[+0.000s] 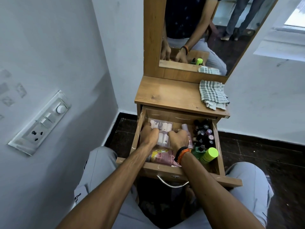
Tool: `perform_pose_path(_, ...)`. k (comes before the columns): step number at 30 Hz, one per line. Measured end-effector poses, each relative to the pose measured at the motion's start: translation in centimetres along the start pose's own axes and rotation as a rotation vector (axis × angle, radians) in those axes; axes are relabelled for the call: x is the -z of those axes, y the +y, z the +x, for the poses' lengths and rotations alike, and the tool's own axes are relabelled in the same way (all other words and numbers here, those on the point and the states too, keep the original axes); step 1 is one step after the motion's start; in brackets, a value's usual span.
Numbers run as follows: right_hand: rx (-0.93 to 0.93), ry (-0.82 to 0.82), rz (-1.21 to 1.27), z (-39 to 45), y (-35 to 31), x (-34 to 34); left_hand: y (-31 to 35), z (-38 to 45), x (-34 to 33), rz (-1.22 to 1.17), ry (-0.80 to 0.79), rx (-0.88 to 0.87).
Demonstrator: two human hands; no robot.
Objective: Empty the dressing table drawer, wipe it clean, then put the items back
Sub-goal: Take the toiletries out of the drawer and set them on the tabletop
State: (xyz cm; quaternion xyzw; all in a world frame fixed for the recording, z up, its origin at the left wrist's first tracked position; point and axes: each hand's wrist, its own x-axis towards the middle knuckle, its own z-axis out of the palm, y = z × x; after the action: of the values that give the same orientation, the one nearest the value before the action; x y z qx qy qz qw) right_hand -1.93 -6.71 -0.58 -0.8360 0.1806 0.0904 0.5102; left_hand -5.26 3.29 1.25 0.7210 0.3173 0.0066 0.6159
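Observation:
The wooden drawer (220,146) is pulled out in front of me. Both hands reach into it. My left hand (148,134) and my right hand (179,137) curl their fingers round the two sides of a clear pack of small white bottles (162,128). Below the pack lie pink sachets (162,157). A pink bottle (186,129) stands beside my right hand. Several dark nail polish bottles (205,134) fill the drawer's right side, with a green bottle with a lime cap (210,154) in front of them.
A checked cloth (212,95) lies at the right of the wooden table top (168,95), under the mirror (206,30). A switch panel (41,123) is on the left wall. The drawer's metal handle (171,183) sits between my knees. Dark tiled floor surrounds the table.

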Motion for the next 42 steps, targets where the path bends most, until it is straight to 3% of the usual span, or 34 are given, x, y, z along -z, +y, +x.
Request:
perform_pose_path(14,-0.011,0.068,0.153,-0.2,-0.7,0.9,2.4,-1.1,-0.3,0.064,0.072,-0.153)
perform_pose_path(24,0.123,0.083,0.273,-2.3,-1.5,2.3,2.4,-1.7,0.7,-0.308,0.254,-0.083)
perform_pose_path(30,0.282,0.099,0.339,-1.8,-5.6,2.6,5.5,-0.3,2.4,-0.477,0.269,-0.183)
perform_pose_path(36,0.298,0.113,0.315,0.9,-10.0,2.4,8.7,2.8,3.5,-0.336,0.155,-0.222)
perform_pose_path(42,0.301,0.130,0.179,4.2,-13.8,-0.2,12.2,7.0,4.6,-0.269,0.144,-0.250)
